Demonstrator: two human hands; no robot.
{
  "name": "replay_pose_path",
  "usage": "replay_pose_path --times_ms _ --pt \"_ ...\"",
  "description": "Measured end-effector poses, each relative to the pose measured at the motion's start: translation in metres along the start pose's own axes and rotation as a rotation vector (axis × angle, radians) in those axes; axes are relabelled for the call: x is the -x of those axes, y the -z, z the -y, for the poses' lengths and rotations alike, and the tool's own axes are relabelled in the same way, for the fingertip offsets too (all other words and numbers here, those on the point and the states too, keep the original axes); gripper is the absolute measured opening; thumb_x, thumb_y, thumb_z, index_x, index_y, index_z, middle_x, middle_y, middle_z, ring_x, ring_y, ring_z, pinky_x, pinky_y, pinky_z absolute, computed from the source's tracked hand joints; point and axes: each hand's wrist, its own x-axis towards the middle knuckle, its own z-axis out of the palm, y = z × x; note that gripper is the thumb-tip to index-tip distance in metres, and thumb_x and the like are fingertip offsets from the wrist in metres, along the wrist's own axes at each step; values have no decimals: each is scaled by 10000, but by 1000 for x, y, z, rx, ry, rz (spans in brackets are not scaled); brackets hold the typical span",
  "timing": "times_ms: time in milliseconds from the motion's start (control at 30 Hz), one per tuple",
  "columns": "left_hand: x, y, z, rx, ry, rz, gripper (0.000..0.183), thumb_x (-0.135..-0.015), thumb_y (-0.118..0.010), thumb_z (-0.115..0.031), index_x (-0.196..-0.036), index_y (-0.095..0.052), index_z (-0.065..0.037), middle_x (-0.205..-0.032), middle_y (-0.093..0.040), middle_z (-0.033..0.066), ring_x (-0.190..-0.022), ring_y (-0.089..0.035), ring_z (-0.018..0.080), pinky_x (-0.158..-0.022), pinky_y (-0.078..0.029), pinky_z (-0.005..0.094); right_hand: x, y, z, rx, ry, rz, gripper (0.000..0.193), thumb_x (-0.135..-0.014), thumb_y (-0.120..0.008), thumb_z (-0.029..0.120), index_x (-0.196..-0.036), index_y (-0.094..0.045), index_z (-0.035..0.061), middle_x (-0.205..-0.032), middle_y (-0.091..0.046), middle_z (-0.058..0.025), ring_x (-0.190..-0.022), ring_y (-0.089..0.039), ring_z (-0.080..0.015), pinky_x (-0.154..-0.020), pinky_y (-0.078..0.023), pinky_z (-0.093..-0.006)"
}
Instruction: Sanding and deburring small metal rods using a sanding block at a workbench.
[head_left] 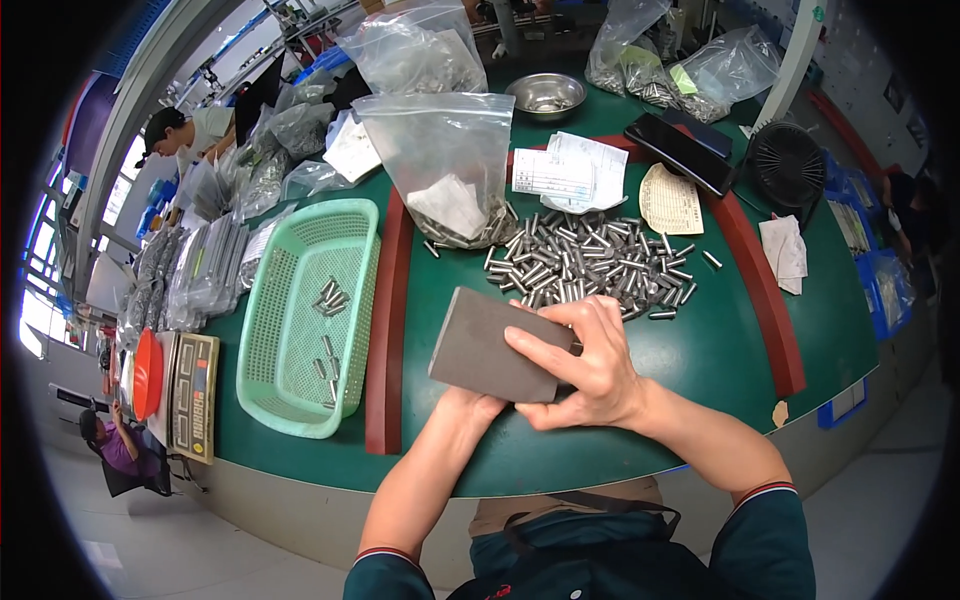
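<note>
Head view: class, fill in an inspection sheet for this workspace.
Surface: green table with red-brown strips.
Job's things: grey block; heap of metal pins.
Clutter: green basket with a few pins; clear bags; steel bowl; papers; phone; small fan.
Grippers: left hand under the block; right hand on it, fingers across its top.
Cables: nothing seen.
Surroundings: other people at nearby benches.
</note>
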Motion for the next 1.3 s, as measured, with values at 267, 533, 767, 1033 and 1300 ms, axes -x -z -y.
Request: replay_pose_path --times_ms 267,533,767,1033,1300 --pt "-1 -56 3 -303 -79 -444 213 -950 -585 -256 -1089 -556 -96 -968 -602 45 -888 -606 151 -782 -539 310 -3 2 -9 48 -20 -80 682 -517 -756 330 -1146 -678 78 -980 -573 -126 -835 -540 -259 -757 -405 -385" --pt "-9 -29 -10 -211 33 -20 313 -1024 -441 -332 -835 -484 -85 -635 -340 -43 -567 -296 73 -538 -295 220 0 7 -53 196 -321 -145 687 -544 -783 255 -1194 -636 88 -956 -520 -101 -875 -519 -251 -779 -374 -388" --pt "-11 -23 -12 -108 75 37 310 -1030 -425 -322 -839 -489 -86 -640 -353 -39 -568 -295 76 -541 -298 226 -1 5 -49 163 -297 -139 693 -545 -784 259 -1199 -633 88 -954 -518 -95 -870 -518 -248 -782 -371 -379" --pt "0 -21 -5 -166 -75 -195 314 -943 -586 -262 -1201 -537 -89 -1155 -606 79 -1092 -599 244 -949 -531 411 -3 4 -11 94 58 -8 702 -488 -752 302 -1153 -667 94 -952 -580 -127 -811 -540 -253 -748 -388 -385" --pt "-8 -46 9 -391 -221 -386 276 -932 -620 -237 -1154 -555 -86 -1024 -614 50 -905 -615 161 -810 -525 305 -1 8 -19 -8 -87 -75 679 -514 -774 304 -1154 -675 99 -942 -556 -99 -816 -546 -249 -759 -399 -377"
